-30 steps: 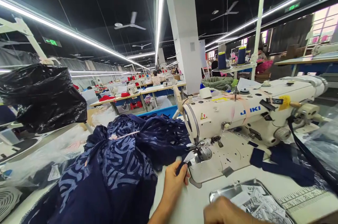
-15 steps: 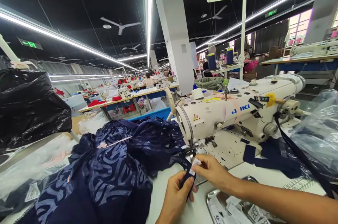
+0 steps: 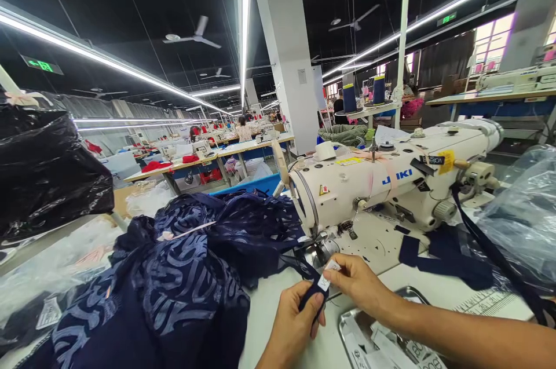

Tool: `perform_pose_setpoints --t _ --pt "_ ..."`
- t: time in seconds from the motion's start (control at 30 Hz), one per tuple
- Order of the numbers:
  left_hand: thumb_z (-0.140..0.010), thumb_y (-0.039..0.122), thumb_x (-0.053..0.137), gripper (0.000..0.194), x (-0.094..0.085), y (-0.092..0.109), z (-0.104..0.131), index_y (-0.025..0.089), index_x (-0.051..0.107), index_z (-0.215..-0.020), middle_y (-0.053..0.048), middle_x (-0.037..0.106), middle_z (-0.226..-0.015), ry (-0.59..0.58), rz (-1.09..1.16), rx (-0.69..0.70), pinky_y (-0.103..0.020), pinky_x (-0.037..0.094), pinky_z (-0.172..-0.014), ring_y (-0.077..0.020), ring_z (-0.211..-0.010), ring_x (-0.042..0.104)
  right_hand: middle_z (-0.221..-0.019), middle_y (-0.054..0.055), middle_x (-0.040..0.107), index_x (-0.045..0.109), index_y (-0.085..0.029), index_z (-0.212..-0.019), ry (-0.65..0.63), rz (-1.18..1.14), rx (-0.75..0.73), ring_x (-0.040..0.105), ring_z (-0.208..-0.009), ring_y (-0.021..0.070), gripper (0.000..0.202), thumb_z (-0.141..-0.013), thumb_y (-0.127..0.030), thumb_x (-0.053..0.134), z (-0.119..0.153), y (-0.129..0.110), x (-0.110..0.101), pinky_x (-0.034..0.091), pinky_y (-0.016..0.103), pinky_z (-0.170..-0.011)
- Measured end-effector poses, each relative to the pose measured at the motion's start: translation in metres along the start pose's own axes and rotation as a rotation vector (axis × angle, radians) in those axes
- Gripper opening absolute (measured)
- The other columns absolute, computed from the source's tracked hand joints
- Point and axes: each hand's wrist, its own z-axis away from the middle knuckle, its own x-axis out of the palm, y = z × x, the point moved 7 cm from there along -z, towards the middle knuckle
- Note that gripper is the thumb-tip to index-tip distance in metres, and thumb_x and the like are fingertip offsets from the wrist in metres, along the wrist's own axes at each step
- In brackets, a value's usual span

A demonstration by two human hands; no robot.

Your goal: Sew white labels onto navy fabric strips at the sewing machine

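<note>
My left hand is closed on a narrow dark navy fabric strip, pinched between thumb and fingers. With thumb and fingertips, my right hand pinches a small white printed label and lays it against that strip. Both hands are just in front of the needle area of a white sewing machine. The strip runs back toward a heap of navy patterned garments at the left. Below my right forearm is a metal tray with many loose white labels in it.
Navy fabric pieces and clear plastic lie on the right of the machine table. A black plastic bag hangs at the left. Thread cones stand behind the machine. Other workstations and people are farther back.
Both hands have shifted slightly right in the view, still pinching the strip and the label. The label sits at a slightly different tilt. The camera view has moved a little.
</note>
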Motion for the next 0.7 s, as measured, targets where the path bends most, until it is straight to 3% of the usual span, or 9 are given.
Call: perform_pose_setpoints --t 0.1,0.23,0.33,0.43,0.5,0.57,0.63,0.7 --pt "-0.062 0.06 0.059 0.045 -0.008 -0.004 0.003 0.017 0.047 -0.056 0.004 0.046 -0.042 0.04 0.001 -0.017 -0.019 0.019 -0.036 -0.004 -0.031 0.029 -0.047 -0.008 0.027 0.038 -0.019 -0.056 0.055 0.027 0.049 0.022 -0.043 0.0066 0.035 -0.066 -0.049 0.052 -0.003 0.008 -0.016 0.02 0.022 -0.042" --pt "-0.066 0.055 0.059 0.041 -0.016 -0.002 0.004 0.015 0.054 -0.065 0.001 0.054 -0.051 0.087 0.015 0.032 -0.019 0.025 -0.04 -0.0059 -0.036 0.038 -0.047 -0.005 0.037 0.045 -0.017 -0.058 -0.114 0.273 0.032 0.032 -0.042 0.0088 0.031 -0.072 -0.045 0.045 -0.003 0.026 -0.036 0.025 0.022 -0.042" --pt "-0.067 0.053 0.059 0.039 -0.014 0.002 0.004 0.014 0.057 -0.07 -0.001 0.057 -0.054 0.081 0.012 0.063 -0.02 0.028 -0.042 -0.0086 -0.041 0.044 -0.061 0.002 0.055 0.056 -0.016 -0.072 -0.106 0.685 -0.109 0.051 -0.057 0.0156 0.023 -0.079 -0.031 0.04 -0.002 0.028 -0.06 0.035 0.025 -0.053" --pt "-0.069 0.05 0.059 0.037 -0.012 0.004 0.004 0.014 0.058 -0.07 -0.003 0.061 -0.061 0.093 0.002 0.084 -0.02 0.031 -0.046 -0.0099 -0.046 0.048 -0.07 0.007 0.063 0.058 -0.015 -0.095 0.001 1.241 -0.194 0.057 -0.061 0.02 0.024 -0.072 -0.016 0.051 0.002 0.022 -0.074 0.036 0.028 -0.059" --pt "-0.069 0.049 0.059 0.035 -0.013 0.003 0.004 0.014 0.059 -0.071 -0.003 0.062 -0.064 0.107 0.001 0.103 -0.021 0.033 -0.048 -0.0105 -0.048 0.05 -0.071 0.01 0.064 0.056 -0.013 -0.102 0.041 1.439 -0.285 0.058 -0.059 0.0205 0.034 -0.068 -0.01 0.056 0.009 0.011 -0.066 0.037 0.029 -0.06" --pt "-0.071 0.048 0.059 0.034 -0.014 0.003 0.004 0.014 0.06 -0.072 -0.002 0.06 -0.059 0.128 -0.025 0.126 -0.021 0.035 -0.051 -0.011 -0.048 0.05 -0.076 0.01 0.064 0.057 -0.013 -0.102 -0.005 1.426 -0.398 0.058 -0.062 0.0203 0.032 -0.07 -0.01 0.054 0.02 -0.002 -0.045 0.037 0.03 -0.063" --pt "-0.072 0.047 0.057 0.033 -0.015 0.003 0.004 0.015 0.06 -0.068 0.0 0.055 -0.05 0.148 -0.068 0.156 -0.021 0.037 -0.052 -0.0117 -0.048 0.05 -0.08 0.007 0.063 0.059 -0.017 -0.095 -0.118 1.226 -0.439 0.057 -0.068 0.0197 0.021 -0.076 -0.014 0.05 0.029 -0.014 -0.021 0.037 0.03 -0.065" --pt "-0.073 0.046 0.057 0.032 -0.015 0.005 0.005 0.016 0.059 -0.066 0.001 0.054 -0.048 0.161 -0.092 0.183 -0.022 0.038 -0.053 -0.0123 -0.049 0.05 -0.076 0.003 0.062 0.059 -0.018 -0.088 -0.212 0.925 -0.31 0.055 -0.067 0.0174 0.015 -0.078 -0.021 0.049 0.028 -0.016 -0.003 0.037 0.027 -0.062"
